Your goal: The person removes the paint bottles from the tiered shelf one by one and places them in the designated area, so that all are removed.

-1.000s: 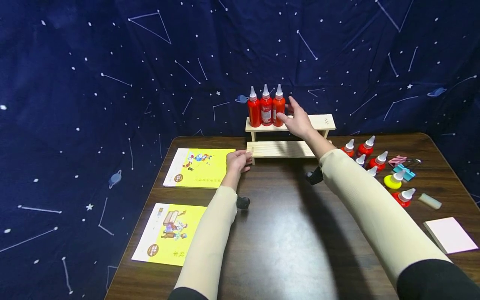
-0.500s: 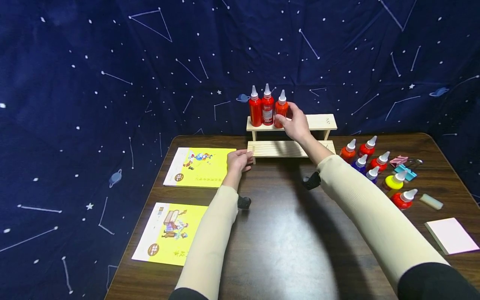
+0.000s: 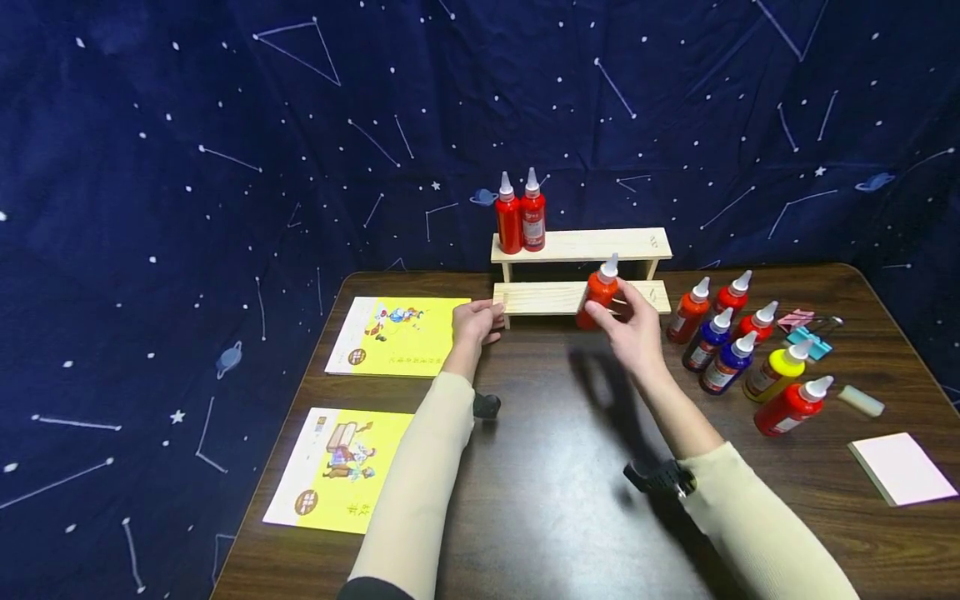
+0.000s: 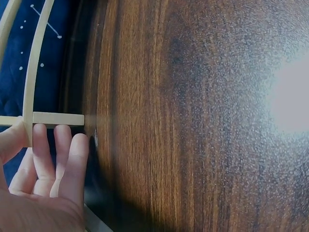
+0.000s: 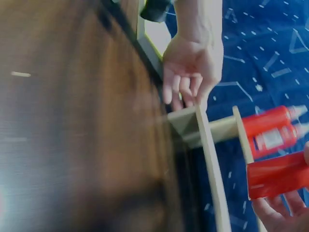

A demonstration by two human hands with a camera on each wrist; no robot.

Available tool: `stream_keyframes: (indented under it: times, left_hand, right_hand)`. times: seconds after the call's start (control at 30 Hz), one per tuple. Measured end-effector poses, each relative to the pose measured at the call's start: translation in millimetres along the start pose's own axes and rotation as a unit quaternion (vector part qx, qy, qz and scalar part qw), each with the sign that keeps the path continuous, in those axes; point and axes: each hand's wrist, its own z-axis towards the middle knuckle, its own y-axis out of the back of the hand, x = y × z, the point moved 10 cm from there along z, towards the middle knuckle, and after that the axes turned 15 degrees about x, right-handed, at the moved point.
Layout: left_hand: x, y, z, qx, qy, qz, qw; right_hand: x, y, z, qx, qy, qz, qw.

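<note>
My right hand point(image 3: 633, 333) grips an orange-red squeeze bottle point(image 3: 597, 298) with a white pointed cap, held upright and slightly tilted in front of the lower board of a two-step wooden rack point(image 3: 543, 297). In the right wrist view the bottle point(image 5: 277, 175) lies between thumb and fingers. My left hand point(image 3: 474, 323) holds the left end of that lower board; the left wrist view has its thumb on one side of the board and fingertips against the rack's leg point(image 4: 59, 119). Two red bottles point(image 3: 509, 225) stand side by side on the upper board's left end.
Several red, blue and yellow bottles point(image 3: 726, 365) stand at the right, near pink and blue binder clips point(image 3: 810, 340), an eraser-like block point(image 3: 861, 402) and a white notepad point(image 3: 903, 469). Two yellow booklets point(image 3: 408, 337) lie at the left. A starry blue cloth point(image 3: 420, 108) hangs behind.
My right hand took hold of the third bottle on the upper board and has brought it down and to the right, off the rack. My left hand has stayed at the rack's end.
</note>
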Motion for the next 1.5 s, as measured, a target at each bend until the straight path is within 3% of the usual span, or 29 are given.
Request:
stream_keyframes:
  times: [0.1, 0.2, 0.33, 0.47, 0.6, 0.7, 1.07, 1.2, 1.33, 1.5]
  left_hand:
    - [1.0, -0.1, 0.4, -0.002, 0.000, 0.002, 1.0000]
    - [1.9, -0.5, 1.3, 0.000, -0.001, 0.004, 1.0000]
    - [1.6, 1.0, 1.8, -0.002, -0.008, 0.001, 1.0000]
    - [1.5, 5.1, 0.7, -0.010, -0.011, -0.006, 0.9999]
    - [2.9, 4.8, 1.9, -0.006, -0.009, -0.009, 0.9999]
    - [3.0, 2.5, 2.8, 0.001, -0.010, -0.007, 0.9999]
    - [1.5, 0.2, 3.9, 0.007, 0.002, -0.011, 0.9999]
    - [1.6, -0.9, 4.7, 0.011, 0.006, -0.012, 0.9999]
    - [2.8, -1.9, 3.9, 0.013, 0.010, -0.011, 0.9998]
    - [1.0, -1.6, 1.5, 0.012, 0.003, -0.015, 0.9998]
  right_hand:
    - [-21.8, 23.8, -42.5, -0.043, -0.001, -0.028, 0.999]
    - [-49.4, 55.6, -84.2, -0.108, -0.005, -0.077, 0.991]
    - [-68.2, 94.4, -132.4, -0.182, -0.056, -0.165, 0.968]
    - [-67.9, 115.7, -157.7, -0.212, -0.081, -0.247, 0.942]
    - [-67.7, 125.4, -169.2, -0.231, -0.085, -0.300, 0.922]
    - [-72.7, 130.2, -173.7, -0.243, -0.100, -0.310, 0.914]
    - [-80.8, 138.0, -174.2, -0.255, -0.144, -0.278, 0.915]
    - [-74.7, 139.5, -175.9, -0.262, -0.140, -0.260, 0.919]
    - [-47.8, 143.6, -182.1, -0.296, -0.089, -0.238, 0.921]
    - [14.8, 138.2, -185.4, -0.331, 0.071, -0.197, 0.920]
